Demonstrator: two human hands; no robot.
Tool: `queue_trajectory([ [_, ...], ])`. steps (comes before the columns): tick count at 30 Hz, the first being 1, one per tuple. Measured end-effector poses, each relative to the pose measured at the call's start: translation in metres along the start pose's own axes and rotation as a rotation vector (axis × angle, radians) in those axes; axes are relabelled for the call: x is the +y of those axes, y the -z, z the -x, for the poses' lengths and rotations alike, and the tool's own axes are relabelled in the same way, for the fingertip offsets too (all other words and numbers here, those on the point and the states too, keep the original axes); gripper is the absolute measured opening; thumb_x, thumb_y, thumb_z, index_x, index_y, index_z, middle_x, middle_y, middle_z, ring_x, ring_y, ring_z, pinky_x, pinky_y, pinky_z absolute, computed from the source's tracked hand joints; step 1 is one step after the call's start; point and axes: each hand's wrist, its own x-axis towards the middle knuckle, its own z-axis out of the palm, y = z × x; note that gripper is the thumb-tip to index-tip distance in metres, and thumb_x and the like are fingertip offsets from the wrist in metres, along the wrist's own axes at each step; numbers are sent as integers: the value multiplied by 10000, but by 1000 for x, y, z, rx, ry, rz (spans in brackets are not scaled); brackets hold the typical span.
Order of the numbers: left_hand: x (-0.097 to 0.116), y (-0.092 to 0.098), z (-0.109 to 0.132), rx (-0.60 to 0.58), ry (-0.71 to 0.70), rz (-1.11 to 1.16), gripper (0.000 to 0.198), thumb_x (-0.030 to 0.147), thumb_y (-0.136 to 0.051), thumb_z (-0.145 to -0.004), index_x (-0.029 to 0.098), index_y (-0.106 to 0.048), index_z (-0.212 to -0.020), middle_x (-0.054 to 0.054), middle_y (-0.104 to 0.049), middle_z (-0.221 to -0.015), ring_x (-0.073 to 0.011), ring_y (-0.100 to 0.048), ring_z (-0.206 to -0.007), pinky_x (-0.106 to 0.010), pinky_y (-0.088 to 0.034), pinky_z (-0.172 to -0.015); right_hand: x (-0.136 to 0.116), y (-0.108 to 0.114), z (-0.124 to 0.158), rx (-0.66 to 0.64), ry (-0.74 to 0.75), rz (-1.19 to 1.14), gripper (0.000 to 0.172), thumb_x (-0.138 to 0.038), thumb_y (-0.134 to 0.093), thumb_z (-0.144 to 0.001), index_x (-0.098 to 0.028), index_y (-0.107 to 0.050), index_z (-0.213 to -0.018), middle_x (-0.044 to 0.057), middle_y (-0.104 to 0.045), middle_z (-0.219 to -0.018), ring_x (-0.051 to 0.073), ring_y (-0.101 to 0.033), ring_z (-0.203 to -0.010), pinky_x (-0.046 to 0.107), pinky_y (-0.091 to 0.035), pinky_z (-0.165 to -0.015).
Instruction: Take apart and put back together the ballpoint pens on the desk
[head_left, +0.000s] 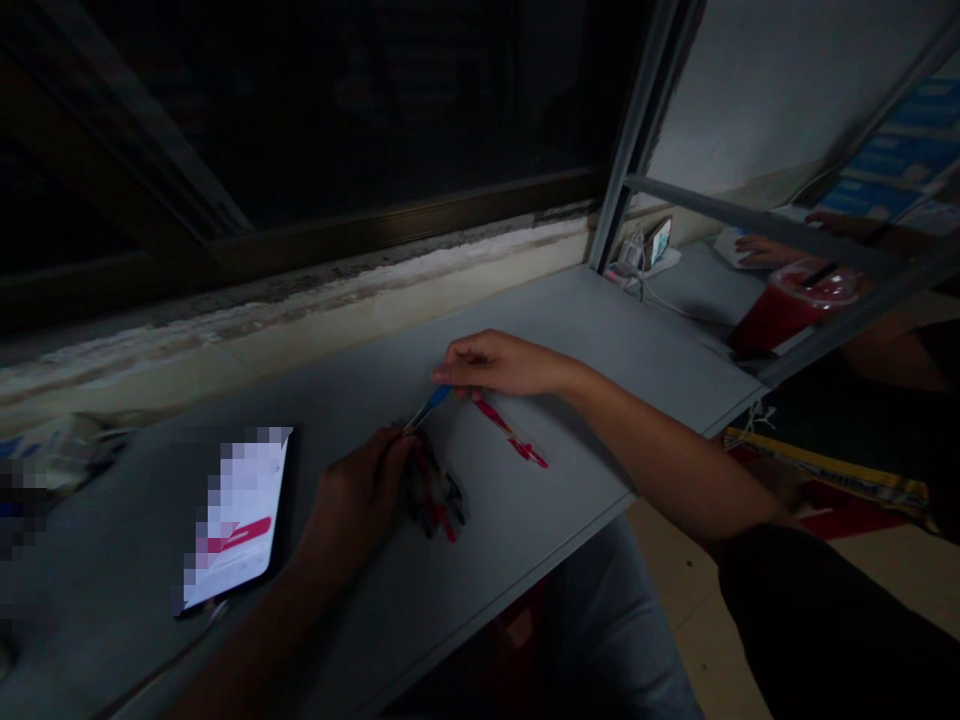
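Observation:
A thin pen with a blue end (438, 397) and a pale shaft spans the gap between my hands. My right hand (499, 363) is closed in a pinch on its blue end. The lower end of the shaft runs into the closed fingers of my left hand (364, 480). A red pen (514, 436) lies on the desk just below my right hand. Beside my left hand lies a loose bunch of red and black pens (433, 490), partly hidden by that hand and blurred in the dim light.
A lit phone (244, 515) lies left of my left hand, a cable near its lower end. Metal frame bars (619, 215) stand at the desk's right end. Beyond them are a red drink cup (799, 300), a small propped phone (660, 243) and another person's hand (761, 250).

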Motion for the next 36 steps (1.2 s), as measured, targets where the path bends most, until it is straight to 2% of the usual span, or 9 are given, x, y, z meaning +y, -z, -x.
queue_trajectory([
  [2, 1, 0, 0, -1, -3, 3, 391, 460, -421, -1013, 188, -703, -1020, -39, -753, -780, -194, -696, -631, -264, -508, -608, -1, 2, 1, -23, 21, 28, 137, -211, -711, -868, -144, -600, -913, 5, -640, -849, 104, -581, -702, 232, -455, -651],
  [5, 1, -1, 0, 2, 3, 6, 411, 492, -414, -1012, 192, -695, -997, -32, -739, -744, -193, -686, -604, -265, -497, -582, 0, 4, 2, 27, 80, 38, 402, -174, -823, -746, -161, -584, -1068, 25, -652, -1046, 107, -609, -816, 220, -467, -695],
  [10, -1, -2, 1, -5, 23, 1, 429, 520, -409, -1013, 197, -690, -997, -12, -709, -690, -183, -660, -562, -259, -466, -537, 8, 4, -4, 49, 49, -27, 189, -270, -734, -868, -140, -599, -842, -30, -601, -707, 84, -507, -616, 214, -386, -584],
  [15, -1, -3, 3, 11, 36, 77, 414, 504, -422, -1023, 179, -657, -1128, 24, -660, -648, -165, -640, -526, -246, -449, -505, 8, 6, -8, 105, 158, -271, 245, -185, -797, -774, -147, -623, -943, -31, -638, -775, 80, -554, -634, 215, -459, -610],
  [21, 2, -3, 4, 1, 42, 128, 358, 486, -440, -1030, 187, -637, -1020, 31, -647, -643, -155, -635, -531, -246, -464, -520, 3, 8, -9, 320, 154, -362, 256, -247, -800, -809, -168, -639, -992, -36, -625, -771, 86, -596, -660, 216, -513, -627],
  [25, 1, -4, 4, -6, 26, 145, 351, 483, -439, -1032, 192, -629, -981, 33, -645, -640, -151, -636, -535, -243, -469, -525, 2, 10, -8, 376, 161, -366, 241, -253, -789, -824, -147, -646, -986, -27, -639, -756, 94, -615, -659, 226, -507, -616],
  [28, -1, -6, 5, 5, 22, 147, 350, 490, -442, -1030, 199, -631, -987, 38, -645, -637, -150, -634, -531, -240, -470, -522, 2, 9, -8, 356, 142, -367, 230, -239, -787, -825, -140, -655, -985, -21, -659, -764, 91, -619, -654, 227, -505, -625],
  [33, -2, -5, 5, 71, 28, 129, 355, 488, -449, -1027, 194, -643, -975, 38, -630, -612, -149, -616, -508, -240, -443, -499, 2, -5, -9, 147, 43, -340, 243, -220, -825, -776, -142, -688, -961, -15, -697, -735, 101, -655, -670, 219, -508, -649],
  [36, -2, -4, 5, 89, 26, 113, 358, 477, -460, -1019, 186, -658, -957, 36, -616, -599, -144, -601, -495, -238, -426, -489, 0, -10, -6, 149, -37, -190, 279, -380, -799, -832, -135, -674, -784, -20, -659, -618, 85, -593, -543, 212, -467, -577],
])
